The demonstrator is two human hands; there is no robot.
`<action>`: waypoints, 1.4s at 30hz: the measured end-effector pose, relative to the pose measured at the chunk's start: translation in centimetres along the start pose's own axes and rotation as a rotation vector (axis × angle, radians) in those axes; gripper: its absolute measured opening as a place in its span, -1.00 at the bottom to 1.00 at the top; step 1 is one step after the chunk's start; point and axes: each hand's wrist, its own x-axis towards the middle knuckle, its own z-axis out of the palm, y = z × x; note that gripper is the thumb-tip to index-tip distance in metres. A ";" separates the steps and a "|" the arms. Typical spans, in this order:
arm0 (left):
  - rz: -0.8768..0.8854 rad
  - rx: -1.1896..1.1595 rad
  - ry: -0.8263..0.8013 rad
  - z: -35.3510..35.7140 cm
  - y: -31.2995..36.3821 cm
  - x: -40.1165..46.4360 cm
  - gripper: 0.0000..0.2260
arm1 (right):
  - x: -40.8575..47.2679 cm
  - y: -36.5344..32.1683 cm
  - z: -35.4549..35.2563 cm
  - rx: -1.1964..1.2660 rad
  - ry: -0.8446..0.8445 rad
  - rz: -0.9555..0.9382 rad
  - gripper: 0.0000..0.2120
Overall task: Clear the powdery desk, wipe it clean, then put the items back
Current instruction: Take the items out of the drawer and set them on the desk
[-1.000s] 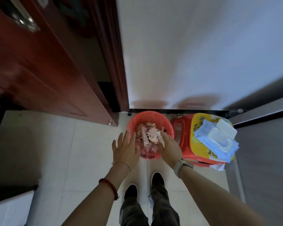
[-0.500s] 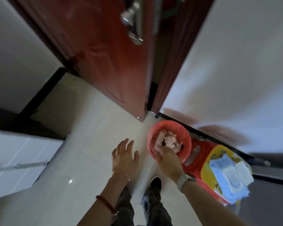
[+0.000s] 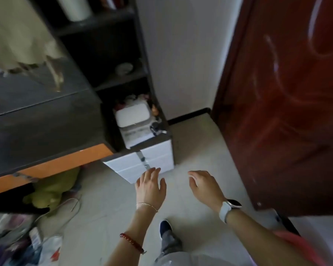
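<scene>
Head view shows us, starting at the left, the table (image 3: 37, 116), a dark top with an orange front edge (image 3: 52, 166); its surface is blurred, and we cannot tell whether powder remains on it. At the top left edge something pale and draped (image 3: 17, 35) hangs over the table's far side. Under the front edge a green soft toy (image 3: 52, 189) lies on the floor (image 3: 196, 150). At the table's right end stands a shelf unit (image 3: 108, 54) with a white box (image 3: 133, 116) in its lowest bay, and below it white drawers (image 3: 142, 164). Our left hand (image 3: 150, 189) hangs over the floor just beside the drawers, fingers straight and apart, holding nothing; our right hand (image 3: 206, 187) is likewise empty, fingers loosely bent. A red door (image 3: 286, 112) fills the right side. We judge the white box a likely item to put back: rigid, probably light, smooth-sided, so best taken by both short ends, not by its lid.
</scene>
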 end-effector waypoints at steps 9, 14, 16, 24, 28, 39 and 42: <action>-0.160 -0.068 0.011 -4.8 -10.1 8.4 -0.64 | 11.8 -8.2 4.0 0.013 -0.166 0.016 -0.67; -0.186 -0.094 -0.086 -3.3 -11.0 13.1 -0.63 | 18.0 -7.9 4.7 0.036 -0.235 0.106 -0.61; -0.209 -0.104 -0.115 -2.3 -11.2 15.3 -0.63 | 21.0 -7.5 5.0 0.045 -0.233 0.134 -0.55; -0.283 -0.055 -0.184 -0.2 -10.5 26.6 -0.57 | 32.6 -5.0 7.6 -0.210 -0.345 0.011 -0.36; -0.250 0.046 -0.187 -0.1 -10.9 31.1 -0.48 | 35.4 -3.8 8.9 -0.431 -0.489 -0.142 -0.42; 0.002 0.365 -0.361 1.5 -13.1 41.2 0.08 | 37.3 -1.3 10.7 -0.508 -0.523 -0.303 -0.42; 0.067 0.455 -0.421 1.9 -13.7 43.5 0.20 | 37.4 -0.9 10.9 -0.486 -0.515 -0.323 -0.42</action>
